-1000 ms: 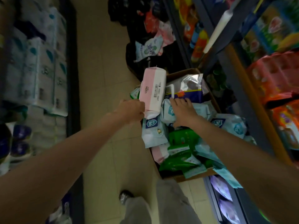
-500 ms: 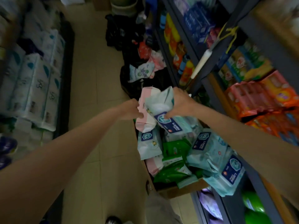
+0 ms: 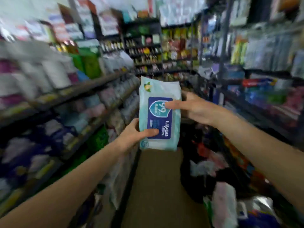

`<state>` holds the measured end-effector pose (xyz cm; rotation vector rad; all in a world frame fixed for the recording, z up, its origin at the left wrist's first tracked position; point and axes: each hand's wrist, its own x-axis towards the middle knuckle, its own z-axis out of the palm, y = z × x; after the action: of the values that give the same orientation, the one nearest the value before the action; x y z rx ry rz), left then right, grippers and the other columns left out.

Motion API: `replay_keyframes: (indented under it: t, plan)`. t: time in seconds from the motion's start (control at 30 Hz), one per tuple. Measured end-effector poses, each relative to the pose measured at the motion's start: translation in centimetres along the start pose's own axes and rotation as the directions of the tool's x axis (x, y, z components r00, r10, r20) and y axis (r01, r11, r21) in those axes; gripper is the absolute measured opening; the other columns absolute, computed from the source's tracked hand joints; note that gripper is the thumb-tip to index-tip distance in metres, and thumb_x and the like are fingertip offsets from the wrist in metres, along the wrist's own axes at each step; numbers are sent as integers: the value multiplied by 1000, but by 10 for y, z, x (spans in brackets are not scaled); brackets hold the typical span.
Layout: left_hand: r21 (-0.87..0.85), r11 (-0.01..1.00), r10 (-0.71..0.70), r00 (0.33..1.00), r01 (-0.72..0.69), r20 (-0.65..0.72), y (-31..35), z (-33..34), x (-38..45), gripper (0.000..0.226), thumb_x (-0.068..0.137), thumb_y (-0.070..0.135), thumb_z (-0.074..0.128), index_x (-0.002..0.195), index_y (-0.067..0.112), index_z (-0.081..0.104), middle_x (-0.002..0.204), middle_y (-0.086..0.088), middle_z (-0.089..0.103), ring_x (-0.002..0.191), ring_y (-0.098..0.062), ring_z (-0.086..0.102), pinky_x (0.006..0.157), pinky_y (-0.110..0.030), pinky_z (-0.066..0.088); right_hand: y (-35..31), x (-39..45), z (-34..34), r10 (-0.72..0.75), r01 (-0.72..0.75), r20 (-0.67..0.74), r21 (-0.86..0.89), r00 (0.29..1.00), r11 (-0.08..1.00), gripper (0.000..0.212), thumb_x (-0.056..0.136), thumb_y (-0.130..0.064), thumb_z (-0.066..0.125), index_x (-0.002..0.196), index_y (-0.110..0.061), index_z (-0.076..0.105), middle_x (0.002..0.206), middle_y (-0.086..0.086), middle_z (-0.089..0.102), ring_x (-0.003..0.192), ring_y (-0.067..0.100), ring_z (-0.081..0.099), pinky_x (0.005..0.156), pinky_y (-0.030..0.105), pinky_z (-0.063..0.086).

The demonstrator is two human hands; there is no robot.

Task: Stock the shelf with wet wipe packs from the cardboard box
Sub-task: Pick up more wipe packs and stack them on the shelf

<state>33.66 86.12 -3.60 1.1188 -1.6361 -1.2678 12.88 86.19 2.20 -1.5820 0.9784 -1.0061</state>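
Wet wipe pack (image 3: 159,112) held upright in mid-aisle, both hands on it.

It looks soft, light and slick-filmed, best pinched across its flat faces; the left hand (image 3: 131,137) grips its lower edge, thumb on the label, the right hand (image 3: 194,109) its right side, blurred shelves (image 3: 79,89) alongside.

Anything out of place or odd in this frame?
Yes. Loose bags and packs lie piled on the aisle floor by the right-hand shelves rather than on them. The wipe pack itself looks intact, held upright between the left hand and right hand. Motion blur hides finer detail.
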Motion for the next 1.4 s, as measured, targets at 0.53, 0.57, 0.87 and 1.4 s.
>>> replay_keyframes:
  t: [0.53, 0.57, 0.87, 1.4]
  plan:
    - [176, 957, 263, 431, -232, -863, 105, -301, -214, 93, 41, 40, 85, 120, 10, 47, 111, -7, 65, 97, -21, 66, 82, -35, 56, -152, 98, 408, -673, 693, 174, -260, 719, 673, 136, 59, -43, 83, 146, -10, -15, 146, 9, 19, 134, 25, 27, 111, 37, 32]
    - [230, 956, 284, 373, -184, -883, 107, -316, -228, 91, 45, 40, 87, 121, 11, 46, 111, -6, 64, 98, -21, 65, 84, -36, 56, -158, 102, 429, -684, 716, 212, -196, 698, 670, 137, 59, -43, 83, 145, -10, -18, 147, 9, 17, 135, 23, 26, 111, 34, 30]
    - [387, 902, 416, 147, -189, -898, 133, -410, -339, 67, 79, 20, 71, 134, 23, 34, 125, 2, 58, 107, -12, 62, 78, -28, 53, -225, 142, 580, -908, 945, 275, -174, 318, 278, 128, 62, -50, 77, 148, -17, -12, 141, 14, 24, 123, 34, 35, 96, 50, 41]
    - [-245, 670, -137, -208, 701, -969, 40, -512, -459, 108, 72, 10, 77, 149, 12, 1, 142, -8, 41, 130, -22, 40, 108, -29, 35, -204, 188, 801, -398, 872, 903, -59, -161, -487, 113, 77, -37, 71, 145, -30, -20, 154, 15, 5, 137, 40, 15, 106, 53, 28]
